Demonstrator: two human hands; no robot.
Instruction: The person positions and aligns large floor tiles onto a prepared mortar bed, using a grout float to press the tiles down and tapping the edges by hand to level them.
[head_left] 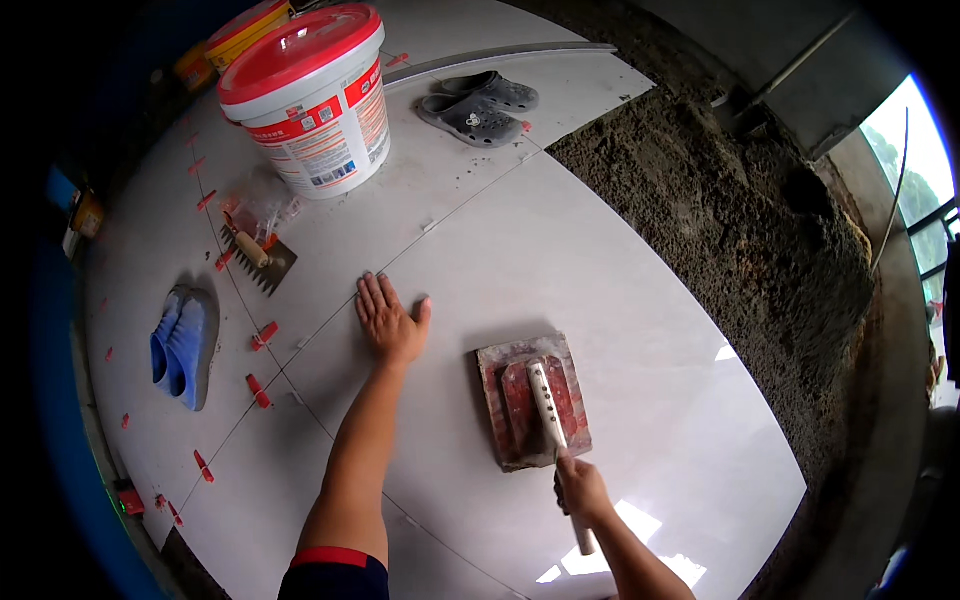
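Right hand (580,490) grip closed on mallet handle (555,430) — head on red block (533,400); left hand (390,322) flat, fingers spread, on tile (560,260).

Left hand (390,325) flat, fingers spread, arm extended; right hand (581,489) fisted, gripping.

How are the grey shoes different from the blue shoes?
The grey clogs have holes on top; the blue shoes look smooth. The grey clogs lie far off by the rough mortar bed; the blue shoes lie to the left of the left hand, among red tile clips. Both pairs are empty, lying side by side on pale tiles.
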